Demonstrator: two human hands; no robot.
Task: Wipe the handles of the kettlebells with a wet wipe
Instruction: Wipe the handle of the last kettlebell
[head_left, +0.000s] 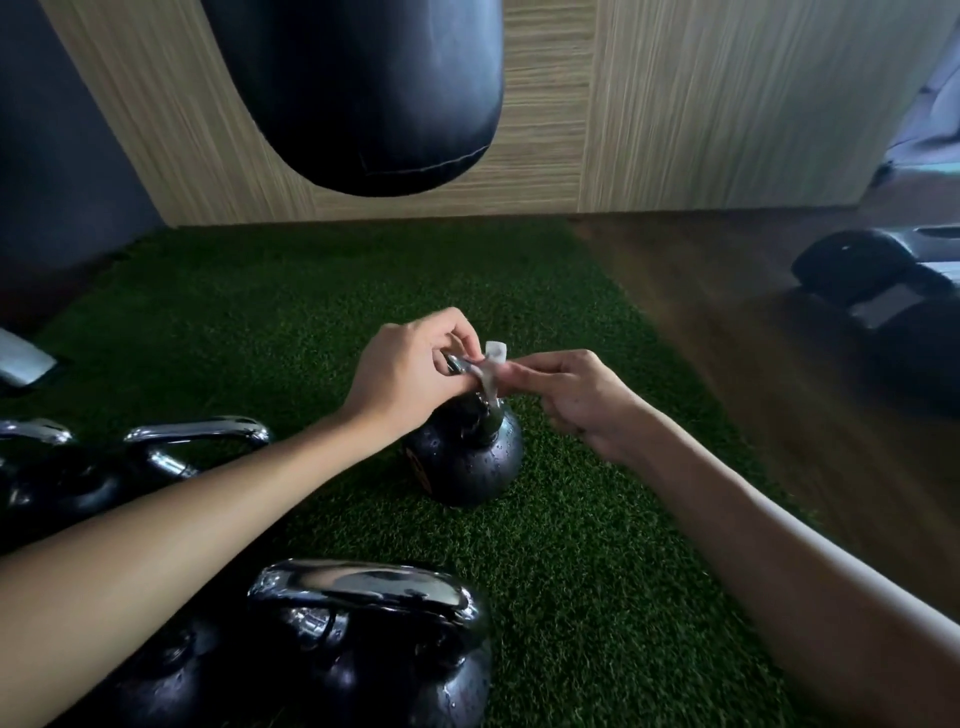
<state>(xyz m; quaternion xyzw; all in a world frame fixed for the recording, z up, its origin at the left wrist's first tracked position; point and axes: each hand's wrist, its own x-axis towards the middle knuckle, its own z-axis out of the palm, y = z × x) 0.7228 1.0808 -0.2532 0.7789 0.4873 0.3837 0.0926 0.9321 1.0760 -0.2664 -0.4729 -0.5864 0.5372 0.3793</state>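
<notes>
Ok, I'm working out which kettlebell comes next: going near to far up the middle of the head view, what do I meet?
Large kettlebell → small kettlebell, wet wipe on its handle → green turf beyond → hanging punching bag → wood-panelled wall.

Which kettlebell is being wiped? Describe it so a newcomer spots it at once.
Start at the green turf mat under the hanging black punching bag. Near the mat's middle stands a small black kettlebell, apart from the bigger kettlebells at the left and near edge. It alone has a white wipe on its handle.
</notes>
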